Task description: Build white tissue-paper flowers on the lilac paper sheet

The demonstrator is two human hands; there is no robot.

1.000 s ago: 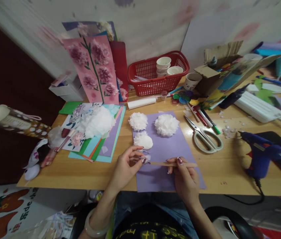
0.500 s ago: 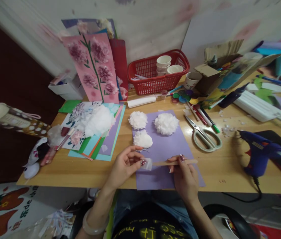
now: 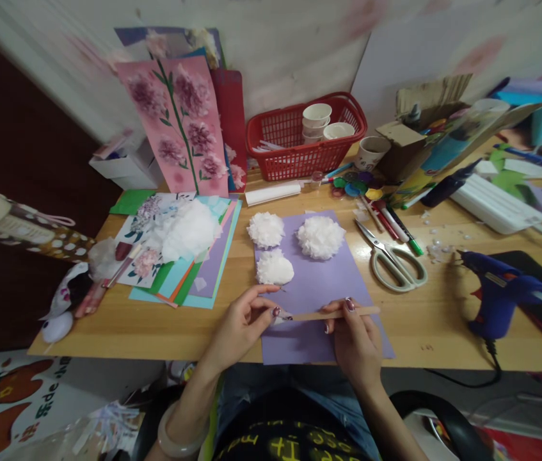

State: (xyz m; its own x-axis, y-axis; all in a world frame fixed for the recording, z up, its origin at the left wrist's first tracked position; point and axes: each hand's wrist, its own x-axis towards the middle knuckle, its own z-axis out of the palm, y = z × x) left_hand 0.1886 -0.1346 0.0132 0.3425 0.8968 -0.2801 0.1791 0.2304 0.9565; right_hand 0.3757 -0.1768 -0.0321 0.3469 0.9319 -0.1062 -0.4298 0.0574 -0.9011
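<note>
My right hand [image 3: 358, 342] is closed around a flat wooden craft stick [image 3: 316, 315], which lies level above a sheet of purple paper [image 3: 318, 288]. At the stick's left end, my left hand [image 3: 246, 320] pinches a small piece of thin white paper [image 3: 279, 316] between thumb and fingers. Beyond the hands are three ruffled white paper pompoms: one at the upper right [image 3: 320, 237] on the purple sheet, one at the upper left [image 3: 265, 230], and a lower one [image 3: 274, 267] with a smooth patch, close to my left fingertips.
Scissors [image 3: 393, 259] and a blue glue gun [image 3: 496, 291] lie to the right. At left, a heap of white tissue pieces [image 3: 189, 230] rests on coloured paper. A red basket [image 3: 294, 163] with paper cups stands behind, beside a pink flower picture [image 3: 175, 128].
The white paper piece, flat and facing up before, is now tilted and folded around the stick's left end. My right hand has barely moved, and the view has shifted slightly.
</note>
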